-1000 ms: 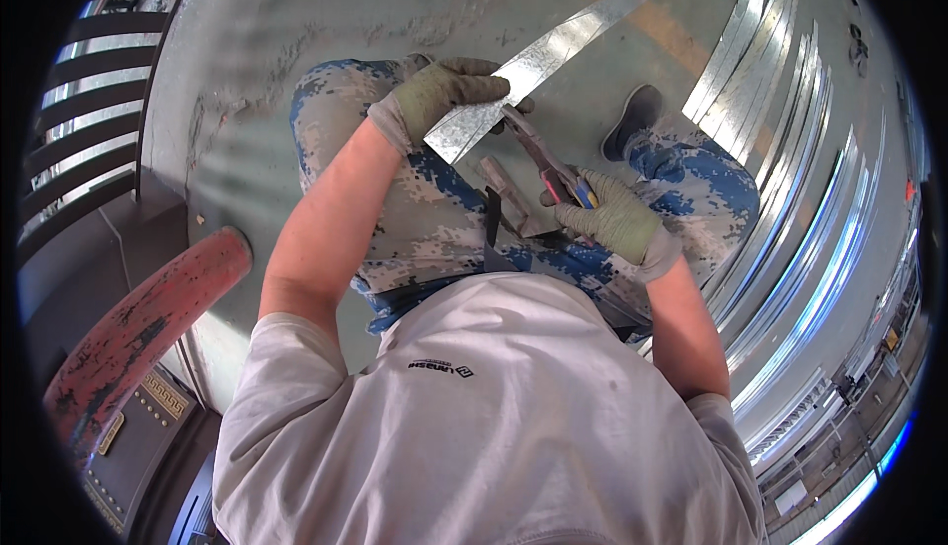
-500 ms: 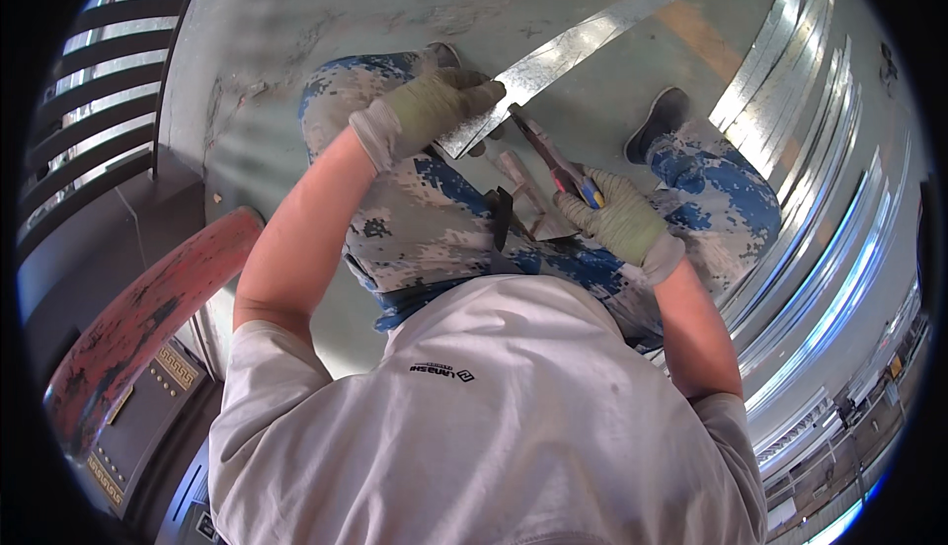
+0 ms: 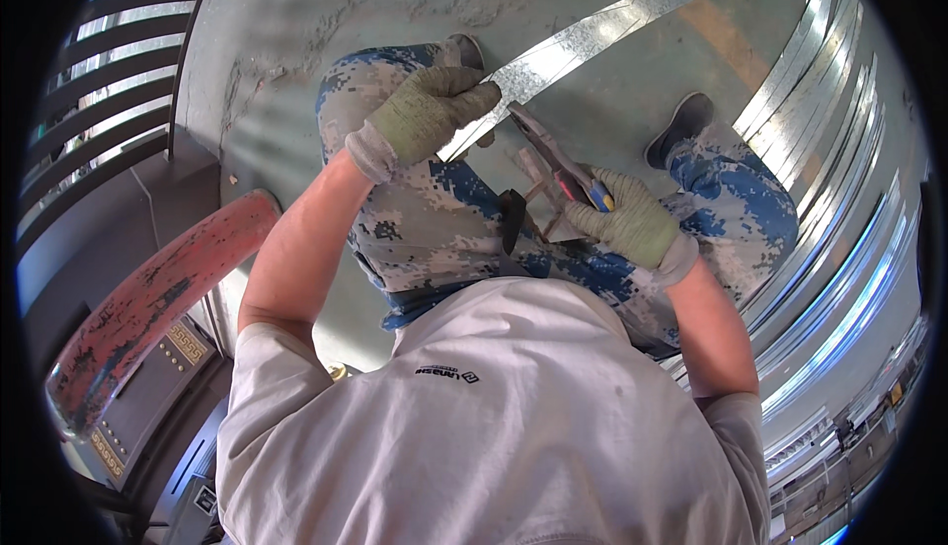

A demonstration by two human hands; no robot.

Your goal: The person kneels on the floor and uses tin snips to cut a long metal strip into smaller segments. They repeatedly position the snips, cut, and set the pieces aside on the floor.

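My left hand (image 3: 427, 118), in a greenish work glove, is closed on a long shiny sheet-metal strip (image 3: 602, 32) near its near end, thumb on top. The strip runs up and to the right in a curve. My right hand (image 3: 630, 221), gloved as well, is wrapped around the handles of metal snips (image 3: 543, 142) with red, blue and yellow grips. Their jaws point up and left, with the tip right at the strip's edge beside my left fingers. Whether the blades touch the metal I cannot tell.
Many long metal strips (image 3: 790, 81) lie along the right side. At left are a dark slatted rail (image 3: 123, 56) and a worn red curved piece (image 3: 163, 298). A small brownish frame-like object (image 3: 538, 185) and a black strap-like piece (image 3: 512, 219) sit between my legs.
The whole view has shifted slightly to the right. Both hands keep their hold on the strip and the snips, with the snips' tip still beside the strip's edge.
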